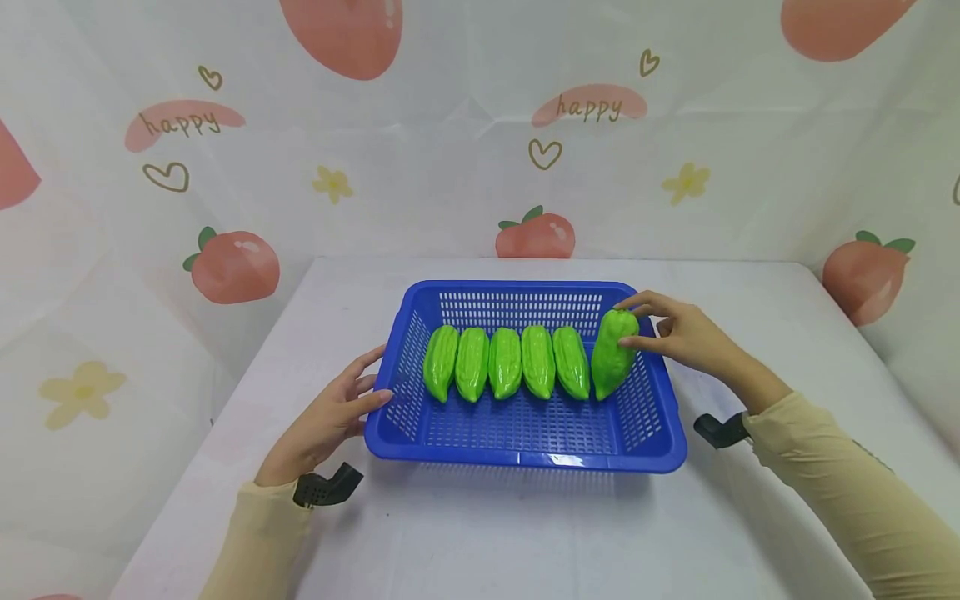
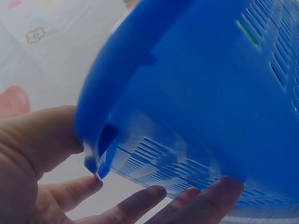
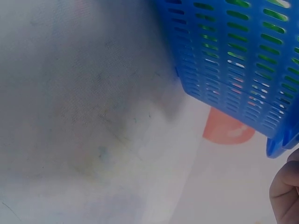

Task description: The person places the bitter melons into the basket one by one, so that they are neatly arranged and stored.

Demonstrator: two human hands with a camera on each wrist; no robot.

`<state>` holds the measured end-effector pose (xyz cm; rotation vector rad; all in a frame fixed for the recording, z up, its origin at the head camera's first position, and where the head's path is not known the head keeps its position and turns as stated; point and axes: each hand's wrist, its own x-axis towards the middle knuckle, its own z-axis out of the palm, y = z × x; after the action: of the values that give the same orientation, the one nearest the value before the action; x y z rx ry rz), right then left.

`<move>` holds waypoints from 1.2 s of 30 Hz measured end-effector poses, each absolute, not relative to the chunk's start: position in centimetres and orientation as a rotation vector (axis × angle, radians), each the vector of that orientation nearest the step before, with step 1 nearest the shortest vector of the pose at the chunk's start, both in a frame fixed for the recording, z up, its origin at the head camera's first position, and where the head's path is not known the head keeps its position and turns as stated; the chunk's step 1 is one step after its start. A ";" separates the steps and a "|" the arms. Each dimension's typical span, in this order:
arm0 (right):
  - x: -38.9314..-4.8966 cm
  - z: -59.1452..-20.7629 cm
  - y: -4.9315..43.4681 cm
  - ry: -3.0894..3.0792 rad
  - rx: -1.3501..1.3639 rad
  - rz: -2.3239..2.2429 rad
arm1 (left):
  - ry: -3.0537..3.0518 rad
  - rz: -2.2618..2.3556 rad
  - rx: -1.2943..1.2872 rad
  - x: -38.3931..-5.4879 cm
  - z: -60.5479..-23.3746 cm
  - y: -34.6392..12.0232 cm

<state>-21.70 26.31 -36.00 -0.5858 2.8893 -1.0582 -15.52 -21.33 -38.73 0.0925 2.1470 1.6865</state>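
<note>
A blue perforated plastic basket (image 1: 517,461) stands on the table in the head view. Inside it, several glossy green ridged bitter melons (image 1: 505,364) lie side by side in a row, tips toward the front. My right hand (image 1: 678,337) reaches over the right rim and pinches another bitter melon (image 1: 612,354) near its upper end, thumb on its side. That melon leans upright at the row's right end. My left hand (image 1: 333,417) holds the basket's left side, thumb at the rim and fingers along the outer wall. In the right wrist view, only part of the right hand (image 3: 286,191) shows.
The white table (image 1: 480,542) extends around the basket. Behind it hangs a white cloth (image 1: 435,167) printed with peaches, hearts and flowers. A black wrist camera (image 1: 327,486) sits on the left wrist, another black camera (image 1: 720,430) on the right.
</note>
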 end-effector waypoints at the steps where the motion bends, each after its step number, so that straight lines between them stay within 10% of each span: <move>1: -21.7 -36.0 26.3 2.894 -0.588 -1.046 | 2.147 1.689 0.088 -15.5 -38.7 -21.3; 36: -21.9 -35.7 25.0 2.994 -0.644 -0.669 | 2.162 1.680 0.080 -15.6 -38.9 -21.3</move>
<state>-21.91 24.98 -35.73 -0.6445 2.9941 -0.6694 -15.63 -21.27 -38.89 0.0799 2.1616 1.6796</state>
